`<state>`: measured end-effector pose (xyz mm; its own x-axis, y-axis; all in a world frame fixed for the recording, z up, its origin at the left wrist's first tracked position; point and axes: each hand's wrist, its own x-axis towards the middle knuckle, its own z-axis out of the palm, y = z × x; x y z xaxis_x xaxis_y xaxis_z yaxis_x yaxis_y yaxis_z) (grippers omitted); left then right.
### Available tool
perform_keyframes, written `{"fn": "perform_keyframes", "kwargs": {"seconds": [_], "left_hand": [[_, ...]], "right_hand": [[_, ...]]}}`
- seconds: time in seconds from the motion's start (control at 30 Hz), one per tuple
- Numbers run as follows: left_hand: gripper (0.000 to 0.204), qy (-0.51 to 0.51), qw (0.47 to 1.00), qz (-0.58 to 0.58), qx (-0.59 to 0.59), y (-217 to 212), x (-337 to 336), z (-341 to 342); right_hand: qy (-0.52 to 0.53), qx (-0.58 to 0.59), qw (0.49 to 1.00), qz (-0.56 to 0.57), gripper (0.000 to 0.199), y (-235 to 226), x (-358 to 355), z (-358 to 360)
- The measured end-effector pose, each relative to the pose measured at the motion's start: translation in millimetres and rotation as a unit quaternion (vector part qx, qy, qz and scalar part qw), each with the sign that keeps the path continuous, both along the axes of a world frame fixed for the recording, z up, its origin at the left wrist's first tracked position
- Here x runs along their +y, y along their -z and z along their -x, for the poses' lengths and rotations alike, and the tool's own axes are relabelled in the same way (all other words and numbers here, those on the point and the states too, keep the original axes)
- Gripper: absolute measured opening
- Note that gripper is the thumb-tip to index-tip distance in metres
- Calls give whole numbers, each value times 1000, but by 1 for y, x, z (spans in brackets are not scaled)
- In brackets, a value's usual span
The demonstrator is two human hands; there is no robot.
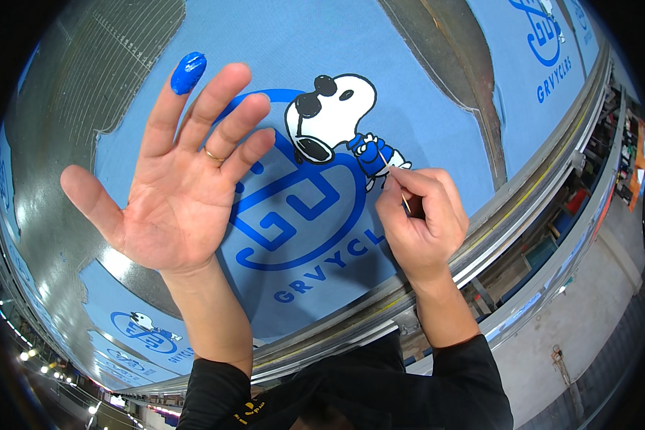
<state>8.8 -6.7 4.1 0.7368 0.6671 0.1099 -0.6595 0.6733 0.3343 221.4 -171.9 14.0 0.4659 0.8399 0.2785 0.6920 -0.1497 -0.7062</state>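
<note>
My left hand (179, 186) is held palm up above the cloth, its fingers spread. A glossy blob of blue paint (189, 72) covers the tip of its index finger. My right hand (426, 222) pinches a thin wooden toothpick (383, 158). The toothpick's upper end points at the blue-clothed body of a printed cartoon dog (351, 100), a white figure with black sunglasses. Whether the tip touches the print I cannot tell. Under both hands lies a light blue fabric panel (437, 158), which also bears a darker blue round emblem (287, 266) and lettering, partly hidden by my left hand.
More printed blue panels (143, 340) lie along the dark, shiny table (64, 215) at left and at the upper right (530, 93). A metal rail (473, 261) runs along the table's near edge. Beyond it, a lower shelf (537, 251) holds assorted items.
</note>
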Motion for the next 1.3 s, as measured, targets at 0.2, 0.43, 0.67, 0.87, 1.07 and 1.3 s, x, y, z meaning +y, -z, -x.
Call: {"fn": "perform_keyframes", "kwargs": {"seconds": [0.2, 0.43, 0.67, 0.87, 1.07, 1.3], "left_hand": [[108, -4, 1000, 10, 4, -2, -1, 0], [107, -5, 1000, 13, 9, -2, -1, 0], [107, -5, 1000, 15, 10, -3, -1, -1], [107, -7, 1000, 16, 10, -3, -1, 0], [108, -4, 1000, 16, 11, -3, 0, 0], [108, 0, 1000, 10, 16, -3, 0, 1]], "right_hand": [[-1, 7, 1000, 6, 27, -1, -1, 0], [-4, 4, 1000, 6, 27, 0, 0, 0], [-3, 10, 1000, -5, 25, 2, -1, 0], [6, 15, 1000, -6, 25, 4, -1, 1], [12, 23, 1000, 2, 25, 1, -1, 3], [5, 21, 1000, 4, 25, 1, 3, 5]]}}
